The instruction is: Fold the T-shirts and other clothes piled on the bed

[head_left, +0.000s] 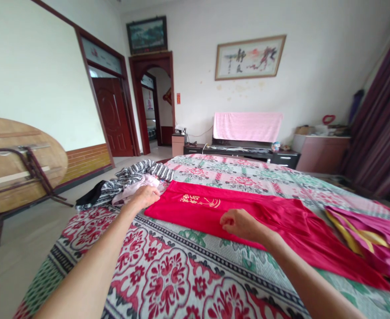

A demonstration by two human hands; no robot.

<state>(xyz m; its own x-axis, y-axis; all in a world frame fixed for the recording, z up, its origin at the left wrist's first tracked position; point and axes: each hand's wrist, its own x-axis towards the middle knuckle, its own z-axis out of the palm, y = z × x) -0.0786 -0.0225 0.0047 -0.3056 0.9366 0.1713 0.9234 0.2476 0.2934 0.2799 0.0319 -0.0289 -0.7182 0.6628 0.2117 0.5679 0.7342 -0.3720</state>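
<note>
A long red garment (195,217) with gold lettering and a gold figure lies stretched across the bed, flat at its left end and creased toward the right. My left hand (146,196) is at its left edge, fingers closed together on the cloth there. Over the middle of the garment is my right hand (239,224), its fingers curled in; whether any cloth is between them is hidden. Just beyond my left hand sits a heap with a black-and-white patterned garment (137,170) and pale pink cloth (131,190).
A patterned bedspread (168,279) covers the bed. At the right lies a magenta garment (381,235) with yellow parts. A folded round table (18,155) leans on the left wall. Beyond the bed stand a low black cabinet (284,159) and a pink cloth-draped screen (248,126).
</note>
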